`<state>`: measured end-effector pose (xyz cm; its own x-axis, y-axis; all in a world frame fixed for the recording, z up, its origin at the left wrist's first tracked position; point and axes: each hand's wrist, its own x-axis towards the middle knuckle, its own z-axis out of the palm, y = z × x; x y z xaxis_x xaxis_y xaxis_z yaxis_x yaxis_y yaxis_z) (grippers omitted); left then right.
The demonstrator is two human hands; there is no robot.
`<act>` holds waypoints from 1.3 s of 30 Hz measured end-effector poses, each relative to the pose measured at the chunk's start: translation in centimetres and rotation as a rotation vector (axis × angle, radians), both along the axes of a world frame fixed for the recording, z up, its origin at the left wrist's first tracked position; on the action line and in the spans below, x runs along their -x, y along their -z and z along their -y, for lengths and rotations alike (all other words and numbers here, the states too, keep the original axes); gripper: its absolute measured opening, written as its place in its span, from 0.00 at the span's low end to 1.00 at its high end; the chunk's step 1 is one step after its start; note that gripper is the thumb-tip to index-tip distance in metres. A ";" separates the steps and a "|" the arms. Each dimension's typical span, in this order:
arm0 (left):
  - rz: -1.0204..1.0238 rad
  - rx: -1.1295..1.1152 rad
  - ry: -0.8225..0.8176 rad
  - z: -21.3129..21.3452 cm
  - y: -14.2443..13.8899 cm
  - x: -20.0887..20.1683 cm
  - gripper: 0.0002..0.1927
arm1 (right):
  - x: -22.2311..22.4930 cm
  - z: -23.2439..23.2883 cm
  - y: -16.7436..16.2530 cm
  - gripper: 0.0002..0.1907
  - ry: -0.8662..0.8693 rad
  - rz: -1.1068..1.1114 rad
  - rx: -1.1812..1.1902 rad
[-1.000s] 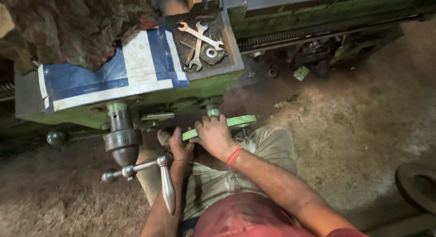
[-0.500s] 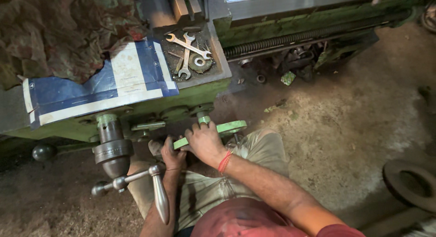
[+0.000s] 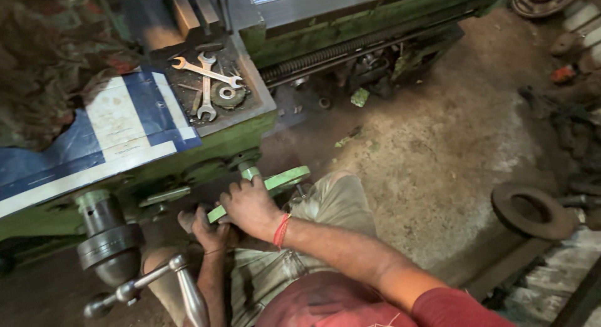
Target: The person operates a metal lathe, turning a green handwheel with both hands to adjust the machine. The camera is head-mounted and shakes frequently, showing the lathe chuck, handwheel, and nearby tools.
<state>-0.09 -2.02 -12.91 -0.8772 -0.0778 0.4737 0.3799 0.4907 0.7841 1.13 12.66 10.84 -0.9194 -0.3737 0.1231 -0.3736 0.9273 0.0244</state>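
A green handwheel [image 3: 285, 178] sticks out of the front of a green lathe [image 3: 219, 148], just above my knees. My right hand [image 3: 250, 207], with a red thread at the wrist, is closed over the wheel's rim near its middle. My left hand [image 3: 203, 227] grips the same rim lower and to the left, partly under my right hand. Most of the wheel is hidden by my hands.
Two open-ended spanners [image 3: 206, 76] and a round part lie in a tray on the lathe. A blue and white sheet [image 3: 119, 129] covers the top. A steel lever handle [image 3: 181, 283] juts out at lower left. A dark metal ring [image 3: 532, 211] lies on the sandy floor at right.
The view has shifted, so the lathe and hands sit further left and lower in frame. Both hands stay on the green handwheel in much the same grip.
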 end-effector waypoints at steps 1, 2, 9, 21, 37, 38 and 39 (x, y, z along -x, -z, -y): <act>0.011 0.001 -0.006 -0.1 0.1 0.0 0.21 | 0.0 0.0 0.0 0.25 -0.002 -0.005 0.004; 0.022 0.003 -0.014 -0.1 0.1 0.1 0.21 | 0.0 0.0 -0.1 0.25 -0.003 -0.005 0.010; -0.013 0.009 -0.040 -0.3 -0.2 0.0 0.24 | -0.1 0.2 -0.4 0.24 0.006 0.001 -0.027; 0.010 0.024 -0.059 -0.5 -0.3 0.0 0.18 | 0.0 0.5 -0.1 0.24 -0.008 0.017 -0.048; 0.034 -0.034 -0.102 -0.9 -0.4 -0.3 0.19 | 0.1 0.8 0.2 0.22 -0.010 0.032 -0.032; 0.044 -0.055 -0.096 -0.9 -0.5 -0.2 0.19 | 0.1 0.8 0.2 0.22 -0.008 0.028 -0.033; 0.058 -0.054 -0.098 -1.0 -0.5 -0.3 0.18 | 0.1 0.9 0.3 0.22 -0.005 0.028 -0.034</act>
<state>0.24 -1.03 -12.40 -0.8900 -0.1884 0.4153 0.2857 0.4793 0.8298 1.06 11.80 10.58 -0.9205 -0.3815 0.0849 -0.3789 0.9243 0.0457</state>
